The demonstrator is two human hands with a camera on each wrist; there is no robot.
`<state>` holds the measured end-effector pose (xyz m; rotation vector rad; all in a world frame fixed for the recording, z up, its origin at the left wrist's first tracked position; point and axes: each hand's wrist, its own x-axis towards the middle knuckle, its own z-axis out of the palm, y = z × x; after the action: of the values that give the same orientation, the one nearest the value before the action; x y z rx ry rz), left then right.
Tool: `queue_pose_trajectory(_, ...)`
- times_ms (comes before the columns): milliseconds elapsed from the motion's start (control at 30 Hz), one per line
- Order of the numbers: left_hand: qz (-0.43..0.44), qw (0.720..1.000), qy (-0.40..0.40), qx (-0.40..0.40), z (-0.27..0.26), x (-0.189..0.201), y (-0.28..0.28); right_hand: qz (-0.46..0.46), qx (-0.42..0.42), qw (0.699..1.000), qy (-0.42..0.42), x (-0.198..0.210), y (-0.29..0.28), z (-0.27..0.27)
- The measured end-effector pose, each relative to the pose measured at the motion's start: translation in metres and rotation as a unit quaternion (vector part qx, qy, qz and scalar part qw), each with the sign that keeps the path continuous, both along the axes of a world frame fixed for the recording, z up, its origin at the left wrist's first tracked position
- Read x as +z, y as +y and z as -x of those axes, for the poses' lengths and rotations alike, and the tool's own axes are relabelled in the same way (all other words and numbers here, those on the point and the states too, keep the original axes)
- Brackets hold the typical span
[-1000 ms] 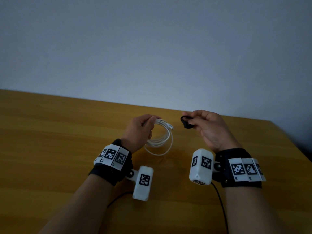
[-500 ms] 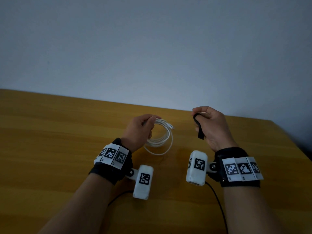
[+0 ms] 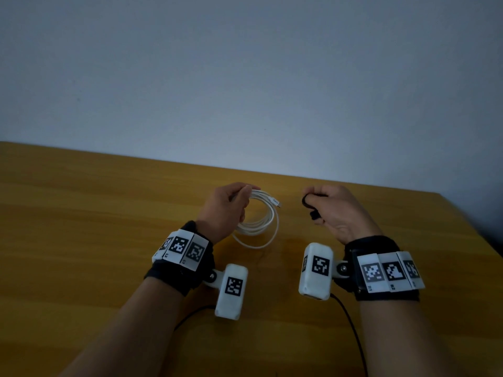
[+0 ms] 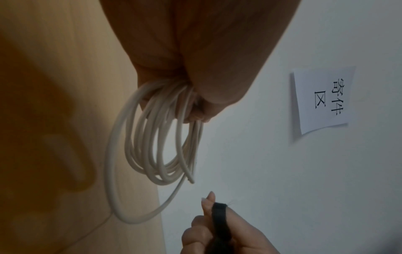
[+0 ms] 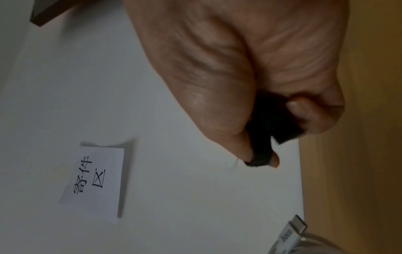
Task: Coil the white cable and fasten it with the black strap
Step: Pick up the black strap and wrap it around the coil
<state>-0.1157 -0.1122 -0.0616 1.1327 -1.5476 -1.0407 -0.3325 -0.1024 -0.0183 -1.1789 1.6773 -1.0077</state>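
The white cable (image 3: 261,223) (image 4: 150,147) is wound into a coil of several loops and hangs above the wooden table (image 3: 81,240). My left hand (image 3: 227,210) (image 4: 195,82) grips the coil at its top. One plug end (image 3: 275,201) (image 5: 291,233) sticks out to the right. A short way to the right, my right hand (image 3: 330,210) (image 5: 250,82) holds the black strap (image 3: 309,204) (image 5: 261,142) (image 4: 220,223), pinched between thumb and fingers and bent over a fingertip. The two hands are apart.
A pale wall (image 3: 245,77) rises behind the table's far edge. A white paper note with printed characters (image 4: 322,101) (image 5: 93,182) is stuck on it. Dark wires (image 3: 351,327) trail from the wrist cameras over the table. The table's right edge (image 3: 473,232) lies close to my right arm.
My right hand swung right and back toward the coil while reworking the strap, which hung straight half a second ago and now curls over a fingertip. The left hand and coil stayed put.
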Motion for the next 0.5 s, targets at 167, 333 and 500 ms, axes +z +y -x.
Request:
queue_pose_trajectory(167,-0.002,1.0,0.006,0.001,-0.0004,-0.0002,-0.0001,0.016,-0.025,0.999,0.014,0.0023,0.0038,-0.0015)
queue_pose_trajectory(333,0.004,1.0,-0.001,-0.003,0.0001,0.0004,0.0007,0.002,0.019,0.997,0.075,0.0055,0.0051,-0.0049)
queue_pose_trajectory(500,0.005,1.0,-0.005,-0.007,0.0008,0.0008,0.0019,-0.023,0.087,0.991,0.098,0.0043,0.0056,-0.0098)
